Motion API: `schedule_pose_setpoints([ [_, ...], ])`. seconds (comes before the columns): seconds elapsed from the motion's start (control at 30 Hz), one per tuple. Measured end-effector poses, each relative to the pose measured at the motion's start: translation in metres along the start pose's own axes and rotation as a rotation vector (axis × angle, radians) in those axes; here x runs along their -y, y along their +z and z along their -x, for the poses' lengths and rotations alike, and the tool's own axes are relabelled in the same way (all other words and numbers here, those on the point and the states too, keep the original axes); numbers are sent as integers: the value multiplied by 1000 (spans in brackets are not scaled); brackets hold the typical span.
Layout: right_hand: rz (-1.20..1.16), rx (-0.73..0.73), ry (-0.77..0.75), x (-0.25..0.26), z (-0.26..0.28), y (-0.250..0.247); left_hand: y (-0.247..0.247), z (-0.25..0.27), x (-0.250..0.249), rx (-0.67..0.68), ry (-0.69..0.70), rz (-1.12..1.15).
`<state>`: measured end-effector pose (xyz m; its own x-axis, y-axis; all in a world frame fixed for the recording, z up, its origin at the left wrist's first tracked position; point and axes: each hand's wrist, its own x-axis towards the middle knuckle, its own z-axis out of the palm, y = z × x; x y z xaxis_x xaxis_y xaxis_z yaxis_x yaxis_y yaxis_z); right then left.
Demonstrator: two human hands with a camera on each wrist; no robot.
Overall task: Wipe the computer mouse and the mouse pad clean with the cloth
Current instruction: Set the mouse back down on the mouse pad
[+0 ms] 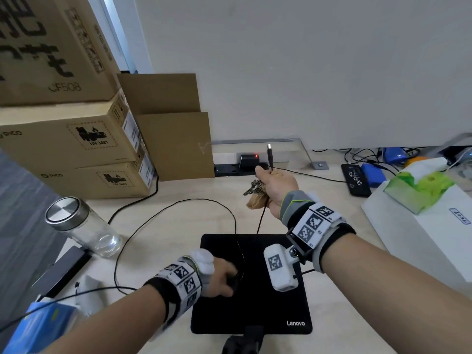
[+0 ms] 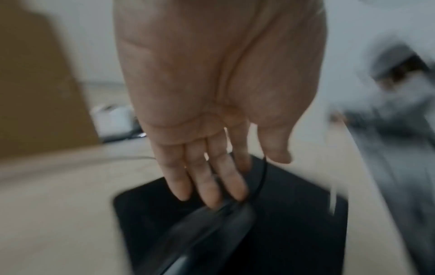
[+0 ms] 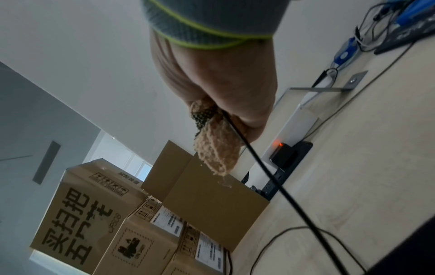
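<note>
Head view: left hand (image 1: 219,277) touches mouse (image 1: 233,280); right hand (image 1: 277,190) grips cloth (image 1: 256,198).

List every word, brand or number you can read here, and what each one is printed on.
"Lenovo": near corner of the black mouse pad.
"CF508": top cardboard box.
"PICO" and "UN 3481": middle cardboard box; repeated on the box below.
Large Chinese characters on the top box, cut off in the head view.
White shipping labels and the white box's blue tag: too small or blurred.
</note>
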<state>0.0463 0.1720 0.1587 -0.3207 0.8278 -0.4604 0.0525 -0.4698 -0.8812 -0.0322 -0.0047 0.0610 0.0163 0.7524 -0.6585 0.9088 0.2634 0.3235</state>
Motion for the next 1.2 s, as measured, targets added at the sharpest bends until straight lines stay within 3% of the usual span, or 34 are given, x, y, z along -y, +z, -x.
schedule_pose_setpoints([
  [0.1, 7, 40, 10, -15, 3, 3, -6, -5, -17, -297, 115, 676],
  [0.2, 33, 59, 18, -27, 8, 5, -24, -7, -44, -438, 191, 1125],
  [0.3, 99, 14, -21, -23, 10, 2, -26, 1, -47, -536, 172, 968],
  [0.37, 188, -33, -78, -21, 7, -4, -19, 5, -40, -480, 187, 748],
  [0.47, 262, -58, -143, -25, 4, -9, -15, 8, -33, -391, 200, 659],
  [0.53, 263, -54, -149, -30, 5, -9, -18, 8, -35, -392, 208, 768],
  [0.67, 282, -12, -163, -38, 6, -5, -25, 6, -47, -474, 159, 1259],
  [0.77, 231, -8, -128, -36, 5, -3, -22, 2, -43, -575, 179, 999],
  [0.83, 200, 1, -95, -33, 5, -5, -17, 3, -42, -546, 208, 817],
  [0.93, 229, 45, -78, -34, 5, -8, -9, 5, -42, -505, 188, 751],
  [1.1, 288, 21, -136, -38, -1, -7, -9, -6, -17, -563, 114, 422],
  [1.2, 338, -36, -183, -44, -5, -5, -2, -11, 11, -588, 16, 351],
])
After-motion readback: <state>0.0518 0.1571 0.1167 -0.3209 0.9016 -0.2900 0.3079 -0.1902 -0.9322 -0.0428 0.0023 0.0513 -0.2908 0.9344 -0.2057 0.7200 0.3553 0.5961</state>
